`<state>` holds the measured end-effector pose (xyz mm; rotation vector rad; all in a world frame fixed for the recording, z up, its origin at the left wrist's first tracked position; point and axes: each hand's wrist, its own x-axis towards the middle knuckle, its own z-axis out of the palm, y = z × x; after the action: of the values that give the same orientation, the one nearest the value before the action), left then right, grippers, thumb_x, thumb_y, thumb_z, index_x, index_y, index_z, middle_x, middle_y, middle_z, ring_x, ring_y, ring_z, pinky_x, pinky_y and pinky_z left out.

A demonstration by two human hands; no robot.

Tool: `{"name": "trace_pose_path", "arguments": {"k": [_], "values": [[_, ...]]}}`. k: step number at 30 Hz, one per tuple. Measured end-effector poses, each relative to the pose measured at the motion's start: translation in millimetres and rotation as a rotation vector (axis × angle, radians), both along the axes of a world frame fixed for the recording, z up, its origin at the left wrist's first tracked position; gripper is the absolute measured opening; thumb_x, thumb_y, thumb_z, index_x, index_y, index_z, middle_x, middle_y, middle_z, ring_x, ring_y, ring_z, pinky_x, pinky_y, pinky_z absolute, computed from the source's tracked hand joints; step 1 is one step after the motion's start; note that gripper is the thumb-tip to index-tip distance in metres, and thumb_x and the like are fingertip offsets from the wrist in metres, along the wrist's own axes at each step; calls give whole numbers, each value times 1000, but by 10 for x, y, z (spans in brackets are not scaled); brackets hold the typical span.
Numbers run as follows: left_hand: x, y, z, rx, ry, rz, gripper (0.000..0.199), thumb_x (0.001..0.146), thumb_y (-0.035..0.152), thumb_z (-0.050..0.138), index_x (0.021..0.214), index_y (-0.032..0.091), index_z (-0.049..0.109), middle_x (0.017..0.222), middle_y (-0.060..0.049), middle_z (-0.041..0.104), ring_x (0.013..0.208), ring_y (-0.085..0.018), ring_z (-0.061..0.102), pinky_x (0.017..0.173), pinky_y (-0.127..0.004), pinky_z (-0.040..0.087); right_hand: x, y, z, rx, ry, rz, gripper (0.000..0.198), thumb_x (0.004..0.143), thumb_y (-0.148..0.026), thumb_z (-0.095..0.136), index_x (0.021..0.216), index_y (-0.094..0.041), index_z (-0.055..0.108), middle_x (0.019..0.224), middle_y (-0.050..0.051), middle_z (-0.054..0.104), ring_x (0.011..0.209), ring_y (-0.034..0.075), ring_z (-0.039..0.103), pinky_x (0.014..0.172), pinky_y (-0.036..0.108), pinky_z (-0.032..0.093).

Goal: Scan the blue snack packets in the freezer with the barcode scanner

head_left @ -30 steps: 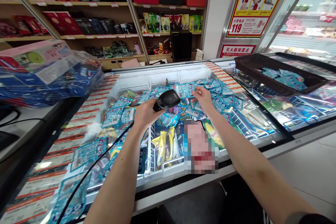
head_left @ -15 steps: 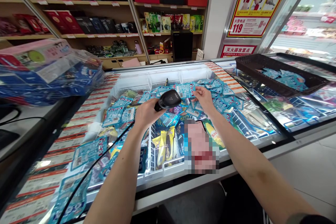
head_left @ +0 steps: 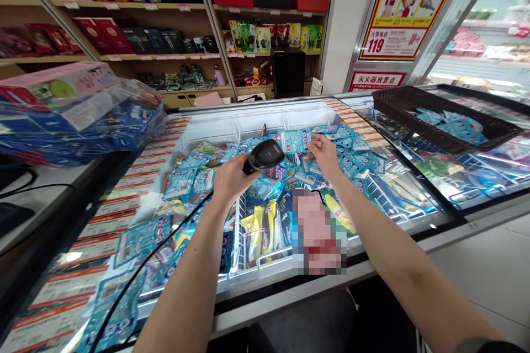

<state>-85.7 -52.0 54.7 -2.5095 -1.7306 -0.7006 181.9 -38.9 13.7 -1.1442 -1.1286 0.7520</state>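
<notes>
My left hand [head_left: 232, 176] is wrapped round the handle of a black corded barcode scanner [head_left: 268, 154]. The scanner's head points away from me over the freezer. Between the thumb and fingers of my right hand [head_left: 323, 153] is the edge of a blue ice-cream packet [head_left: 295, 141]. A barcode shows at that packet's left end, just beyond the scanner's head. Many similar blue packets [head_left: 351, 162] lie around and below both hands. Yellow wrapped ice creams [head_left: 263, 226] stand in a white wire basket nearer to me.
A chest freezer [head_left: 199, 128] spans the view, with price labels along its glass. A pixelated phone-shaped item [head_left: 317, 231] rests at its front edge. The scanner's black cable [head_left: 165, 240] runs down left. Right is a dark basket [head_left: 488, 116]; left, plastic-wrapped boxes [head_left: 74, 116].
The blue packet in my right hand has shifted slightly right and its printed face is a little more level. My left hand keeps the scanner in nearly the same place.
</notes>
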Motion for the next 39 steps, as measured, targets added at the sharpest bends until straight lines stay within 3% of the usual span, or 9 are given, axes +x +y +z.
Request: {"name": "trace_pose_path", "arguments": {"k": [4, 10, 17, 24, 31, 35, 39], "values": [[-26, 20, -28, 39, 13, 1, 37, 79, 50, 55, 100, 22, 65, 96, -6, 70, 84, -24, 65, 60, -28, 36, 151, -6, 38, 91, -166, -135, 48, 84, -46, 55, 125, -22, 49, 84, 3, 65, 55, 17, 63, 54, 31, 54], [-42, 41, -53, 81, 35, 13, 33, 78, 49, 56, 94, 21, 65, 92, -5, 70, 83, -24, 65, 59, -29, 35, 414, 36, -2, 145, -257, -342, 37, 88, -41, 48, 119, -20, 54, 77, 3, 63, 46, 14, 53, 49, 29, 47], [-60, 37, -27, 64, 28, 52, 33, 79, 50, 55, 91, 21, 65, 91, -5, 70, 82, -24, 65, 59, -28, 35, 548, 72, -74, 127, -520, -550, 29, 88, -25, 41, 108, -16, 60, 94, 11, 68, 83, 23, 61, 81, 40, 48], [-170, 87, -27, 91, -32, 138, 39, 78, 53, 55, 96, 21, 65, 94, -7, 70, 86, -25, 65, 61, -28, 37, 478, -44, 7, 95, -876, -656, 30, 90, -22, 44, 113, -15, 62, 115, 15, 59, 108, 28, 50, 95, 44, 39], [-204, 101, -9, 86, -88, 197, 38, 76, 51, 57, 95, 20, 67, 92, -7, 71, 83, -25, 64, 60, -27, 37, 288, -148, 65, -3, -1259, -466, 28, 89, -34, 53, 109, -20, 67, 127, 14, 57, 116, 34, 43, 98, 54, 28], [-219, 105, 17, 75, -144, 220, 40, 75, 54, 57, 92, 20, 68, 90, -7, 71, 82, -25, 64, 60, -27, 37, 228, -143, 62, -5, -1279, -481, 30, 91, -33, 51, 112, -18, 67, 129, 13, 57, 118, 33, 42, 104, 56, 20], [-271, 128, 24, 67, -246, 226, 48, 73, 59, 57, 98, 20, 69, 87, -7, 71, 79, -24, 64, 58, -27, 37, 74, -108, 135, 44, -1254, -385, 30, 94, -32, 47, 112, -19, 67, 128, 12, 59, 119, 31, 44, 106, 52, 22]]}}
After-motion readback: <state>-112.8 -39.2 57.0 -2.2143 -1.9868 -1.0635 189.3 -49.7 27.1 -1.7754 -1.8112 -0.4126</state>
